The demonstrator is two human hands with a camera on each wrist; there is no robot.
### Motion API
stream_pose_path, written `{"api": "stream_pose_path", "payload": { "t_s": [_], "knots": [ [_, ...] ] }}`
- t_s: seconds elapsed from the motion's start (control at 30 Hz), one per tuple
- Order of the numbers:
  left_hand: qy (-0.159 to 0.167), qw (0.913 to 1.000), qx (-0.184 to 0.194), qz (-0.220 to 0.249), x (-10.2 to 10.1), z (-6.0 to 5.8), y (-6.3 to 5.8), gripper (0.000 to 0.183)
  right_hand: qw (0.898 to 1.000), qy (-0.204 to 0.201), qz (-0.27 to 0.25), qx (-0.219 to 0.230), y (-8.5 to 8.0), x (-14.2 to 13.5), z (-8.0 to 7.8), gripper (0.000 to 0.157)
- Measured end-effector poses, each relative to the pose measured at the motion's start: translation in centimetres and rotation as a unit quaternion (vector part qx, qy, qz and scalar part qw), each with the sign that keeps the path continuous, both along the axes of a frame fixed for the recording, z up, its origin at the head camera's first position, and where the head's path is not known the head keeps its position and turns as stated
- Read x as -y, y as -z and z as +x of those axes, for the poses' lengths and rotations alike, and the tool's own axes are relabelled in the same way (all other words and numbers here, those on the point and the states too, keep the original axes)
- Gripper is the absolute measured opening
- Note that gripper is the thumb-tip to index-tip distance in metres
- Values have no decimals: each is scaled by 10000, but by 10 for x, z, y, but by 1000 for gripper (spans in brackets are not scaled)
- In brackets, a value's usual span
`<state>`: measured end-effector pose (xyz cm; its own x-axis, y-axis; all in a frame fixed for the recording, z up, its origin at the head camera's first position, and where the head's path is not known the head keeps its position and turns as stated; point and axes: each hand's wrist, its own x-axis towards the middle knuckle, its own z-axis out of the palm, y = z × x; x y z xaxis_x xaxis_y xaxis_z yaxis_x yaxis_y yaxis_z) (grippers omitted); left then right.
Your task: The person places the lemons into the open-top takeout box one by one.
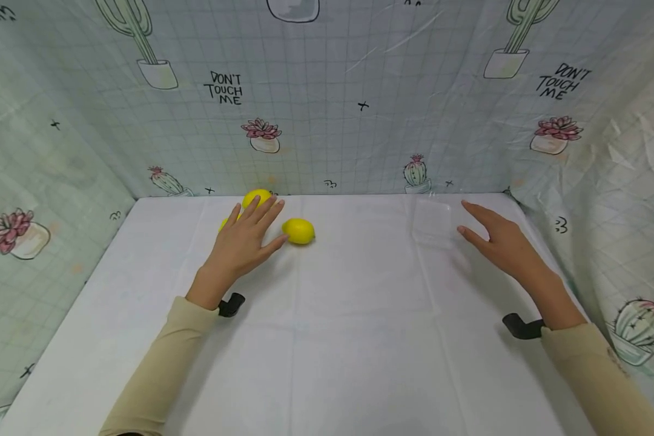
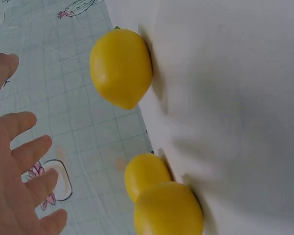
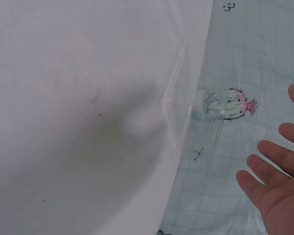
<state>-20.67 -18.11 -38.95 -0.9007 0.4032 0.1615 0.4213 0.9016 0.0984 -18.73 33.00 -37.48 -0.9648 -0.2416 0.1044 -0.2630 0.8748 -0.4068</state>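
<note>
Lemon [image 1: 301,231], yellow, resting on the white bench [image 1: 354,333] left of centre, just beside the thumb of the left hand [image 1: 241,245] as seen from the head. Second lemon [image 2: 144,171] farther back, close to the far edge of the bench, partly behind the fingers [image 2: 34,149] in the head view. Third lemon [image 2: 169,210] nearly covered by the left hand from above, plain in the left wrist view, overlapping the second there; cannot tell whether touching it. Left hand hovering over this group, back upward, fingers spread and nearly straight, gripping nothing, with gaps between fingers and fruit in the left wrist view.

Right hand [image 1: 504,239] well apart on the other side, also above the bench, fingers [image 3: 281,157] extended with a slight bend, holding nothing. Clear container [image 1: 432,225] just left of those fingertips, near the far edge, see-through enough to leave its full shape hard to make out.

Tan sleeves [image 1: 158,369] on both forearms, with black wrist pieces [image 1: 231,305] beside the cuffs. Patterned cloth [image 1: 327,91] behind and along both sides, printed with grid lines, potted cacti and pink succulents.
</note>
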Motion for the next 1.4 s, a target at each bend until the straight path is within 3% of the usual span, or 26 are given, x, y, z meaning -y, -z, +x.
{"api": "stream_pose_path", "payload": {
  "t_s": [0.17, 0.37, 0.6, 0.8, 1.0, 1.23, 1.4],
  "knots": [
    [-33, 9999, 89, 100, -7, -3, 2, 75, 9993, 327, -173, 50, 5, -8, -16, 68],
    [-19, 9994, 194, 295, -13, -7, 4, 75, 9976, 445, -522, -134, 13, -22, -36, 61],
    [78, 9987, -23, 502, -22, -13, 8, 70, 9958, 659, -630, -27, 24, -33, -51, 56],
    [-29, 9992, 224, 329, -30, -16, 13, 66, 9942, 809, -597, 384, 33, -34, -61, 57],
    [-177, 9990, 392, 83, -39, -19, 20, 62, 9930, 803, -761, 417, 36, -31, -67, 52],
    [-169, 9978, 568, 305, -44, -22, 27, 52, 9774, 790, -1693, 991, 39, -25, -70, 52],
    [38, 9953, 728, 645, -45, -22, 25, 45, 9630, 810, -2180, 1365, 41, -25, -71, 57]
  ]
}}
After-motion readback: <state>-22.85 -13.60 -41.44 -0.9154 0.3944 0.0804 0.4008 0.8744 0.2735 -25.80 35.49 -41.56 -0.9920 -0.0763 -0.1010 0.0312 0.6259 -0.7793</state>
